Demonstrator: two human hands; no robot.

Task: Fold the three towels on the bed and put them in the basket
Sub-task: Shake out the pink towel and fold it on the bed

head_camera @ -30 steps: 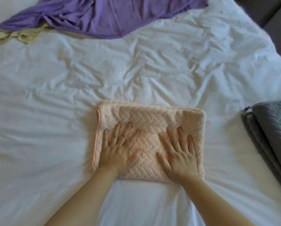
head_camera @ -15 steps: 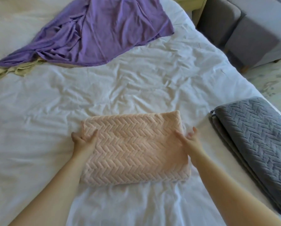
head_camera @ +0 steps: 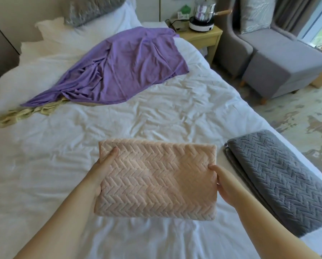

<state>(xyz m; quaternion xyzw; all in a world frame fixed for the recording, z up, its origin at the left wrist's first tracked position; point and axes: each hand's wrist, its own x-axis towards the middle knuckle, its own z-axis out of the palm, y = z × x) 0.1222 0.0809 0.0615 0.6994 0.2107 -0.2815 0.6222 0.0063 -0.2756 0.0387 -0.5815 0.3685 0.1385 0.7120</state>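
A person stands at the side of a white bed (head_camera: 156, 118), arms stretched forward, holding a folded pink towel (head_camera: 156, 178) between both hands. The towel is a thick, flat rectangle with a raised herringbone weave. Its long axis runs across the person, from 9 o'clock to 3 o'clock, and a rounded edge faces them at 6 o'clock. It sits level over the rumpled sheet, straight ahead and close in.

The left hand (head_camera: 102, 171) grips the towel's left short edge, with the thumb lying on top near the far corner and the fingers tucked out of sight beneath. The right hand (head_camera: 225, 184) grips the right short edge the same way, thumb on top and fingers hidden underneath.

Just beside the pink towel, at 3 o'clock, a folded grey towel (head_camera: 279, 178) lies on the bed's edge, its long axis slanting from 11 to 5 o'clock. At 11 o'clock, well apart, a purple cloth (head_camera: 122, 66) is spread loosely over a crumpled yellow cloth (head_camera: 25, 114). Beyond the bed at 1 o'clock a wooden nightstand (head_camera: 203, 37) carries a steel pot (head_camera: 203, 14). A grey footstool (head_camera: 287, 70) stands at 2 o'clock.
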